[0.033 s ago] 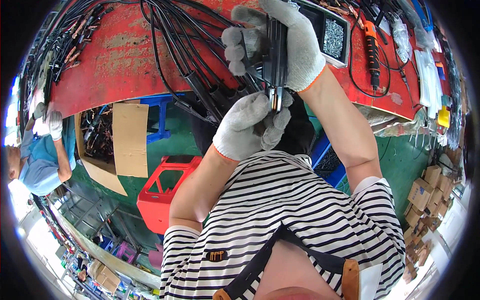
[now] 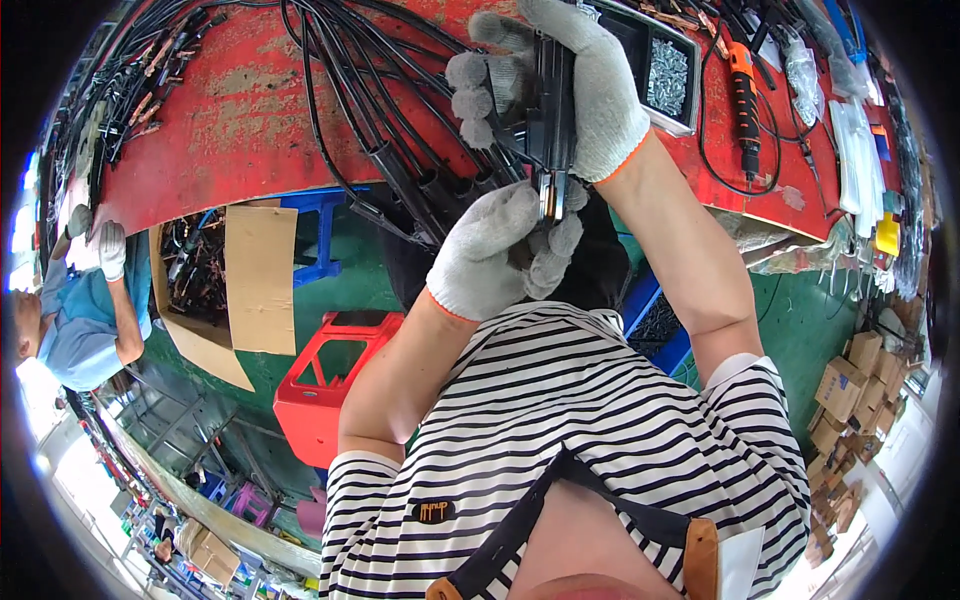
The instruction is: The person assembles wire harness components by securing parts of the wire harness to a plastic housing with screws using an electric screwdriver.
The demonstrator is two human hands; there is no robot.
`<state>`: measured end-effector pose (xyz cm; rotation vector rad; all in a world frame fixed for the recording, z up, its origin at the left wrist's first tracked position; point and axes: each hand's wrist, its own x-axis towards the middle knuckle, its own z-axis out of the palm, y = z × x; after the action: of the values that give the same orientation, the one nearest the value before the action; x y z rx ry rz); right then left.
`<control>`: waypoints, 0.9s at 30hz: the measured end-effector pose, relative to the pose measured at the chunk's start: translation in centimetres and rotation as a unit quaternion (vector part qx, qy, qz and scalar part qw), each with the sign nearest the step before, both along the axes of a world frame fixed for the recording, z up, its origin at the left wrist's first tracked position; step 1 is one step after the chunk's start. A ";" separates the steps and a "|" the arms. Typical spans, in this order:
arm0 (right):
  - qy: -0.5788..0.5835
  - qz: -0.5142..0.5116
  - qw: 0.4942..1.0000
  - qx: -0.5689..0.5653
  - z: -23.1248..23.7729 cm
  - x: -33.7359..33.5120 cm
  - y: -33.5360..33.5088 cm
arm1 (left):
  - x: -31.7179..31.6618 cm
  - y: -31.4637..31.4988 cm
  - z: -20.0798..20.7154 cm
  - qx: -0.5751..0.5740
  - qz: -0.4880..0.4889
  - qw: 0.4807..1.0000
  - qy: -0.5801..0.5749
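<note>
Both my hands wear white knit gloves with orange cuffs. My right hand is closed around a long black plastic part, held lengthwise over the table's near edge. Its curled fingers show on the part's left side. At the near end of the part, a narrow copper-and-silver metal piece sticks out. My left hand pinches around this end, thumb on the left and fingers on the right. The glove partly hides the metal. Left of my hands, several black cables with thick black sleeves hang over the edge.
A red worn table spreads ahead. On its right lie a tray of small silver screws and an orange-black power screwdriver. A red stool and an open cardboard box stand left. A co-worker works at far left.
The curled fingers of my right hand have shifted very slightly to the right. Both hands keep their hold on the black part.
</note>
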<state>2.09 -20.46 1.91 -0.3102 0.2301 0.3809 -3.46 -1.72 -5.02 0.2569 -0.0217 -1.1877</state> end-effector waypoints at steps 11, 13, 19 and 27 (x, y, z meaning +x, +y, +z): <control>0.008 -0.031 0.998 -0.047 -1.0 0.3 0.1 | -0.4 -0.2 0.0 0.087 0.027 0.993 0.078; -0.001 -0.040 0.998 -0.044 -1.5 0.3 0.1 | -0.3 -0.3 -0.4 0.063 0.027 0.995 0.074; -0.006 -0.041 0.999 -0.025 -1.7 0.6 0.3 | -0.4 -0.1 -0.5 0.047 0.032 0.995 0.084; 0.003 -0.055 0.997 -0.052 -1.0 0.4 0.4 | -0.5 0.0 -0.5 0.026 0.036 0.995 0.090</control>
<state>2.51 -20.01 0.93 -0.3973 0.2724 0.2621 -3.98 -1.72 -5.55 0.1934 0.1750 -1.1364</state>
